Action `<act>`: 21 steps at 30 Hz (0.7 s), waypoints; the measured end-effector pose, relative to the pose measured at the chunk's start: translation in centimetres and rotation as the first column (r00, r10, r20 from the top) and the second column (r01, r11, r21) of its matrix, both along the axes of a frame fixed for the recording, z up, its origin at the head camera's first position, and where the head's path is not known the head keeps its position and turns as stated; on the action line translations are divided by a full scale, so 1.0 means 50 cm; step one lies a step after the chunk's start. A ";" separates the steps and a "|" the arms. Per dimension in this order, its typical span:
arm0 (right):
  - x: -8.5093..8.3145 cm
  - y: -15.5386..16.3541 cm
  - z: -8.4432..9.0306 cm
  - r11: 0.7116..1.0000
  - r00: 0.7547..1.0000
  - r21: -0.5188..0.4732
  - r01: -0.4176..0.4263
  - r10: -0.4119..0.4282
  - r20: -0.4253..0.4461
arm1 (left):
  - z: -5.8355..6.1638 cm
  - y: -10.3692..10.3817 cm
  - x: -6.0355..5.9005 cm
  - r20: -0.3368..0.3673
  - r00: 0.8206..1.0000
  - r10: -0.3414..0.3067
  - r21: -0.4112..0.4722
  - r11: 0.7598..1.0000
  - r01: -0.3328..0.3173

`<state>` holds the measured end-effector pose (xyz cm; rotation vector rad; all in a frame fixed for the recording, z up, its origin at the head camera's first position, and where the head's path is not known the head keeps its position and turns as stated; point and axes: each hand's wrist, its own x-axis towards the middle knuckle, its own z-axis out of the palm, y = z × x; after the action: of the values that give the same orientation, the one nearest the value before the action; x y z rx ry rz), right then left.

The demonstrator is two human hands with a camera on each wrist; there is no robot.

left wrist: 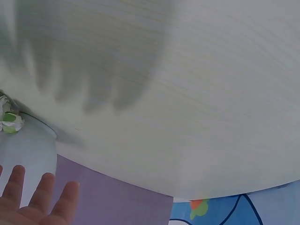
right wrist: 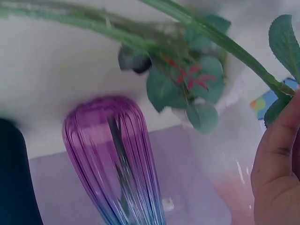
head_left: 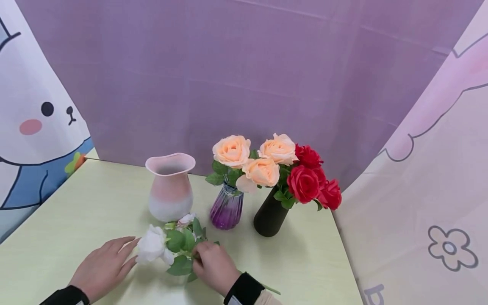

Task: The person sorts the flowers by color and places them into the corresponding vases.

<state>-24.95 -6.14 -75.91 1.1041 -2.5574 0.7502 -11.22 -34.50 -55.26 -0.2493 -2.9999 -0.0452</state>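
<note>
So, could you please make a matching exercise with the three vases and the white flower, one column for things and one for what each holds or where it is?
Things:
1. pink vase
2. purple vase
3. black vase
4. white flower

States:
A. holds red roses
B. lies on the table
C. holds peach roses
D. holds no flowers

Pairs: 1-D, 2-C, 3-A, 4-B

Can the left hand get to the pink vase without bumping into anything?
Probably yes. The left hand lies open on the table, and the pink vase stands apart, farther back to its right. Bare table lies between them; the white rose sits just beside the fingertips, easy to pass.
</note>
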 end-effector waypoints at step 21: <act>-0.033 0.021 0.183 0.972 0.998 -0.233 0.015 0.000 0.066 | -0.005 -0.001 -0.034 -0.014 1.000 0.028 -0.002 1.000 -0.028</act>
<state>-26.62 -5.08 -66.76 1.0090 -2.4445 1.0705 -12.93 -34.53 -55.53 -0.2071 -2.9889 -0.0373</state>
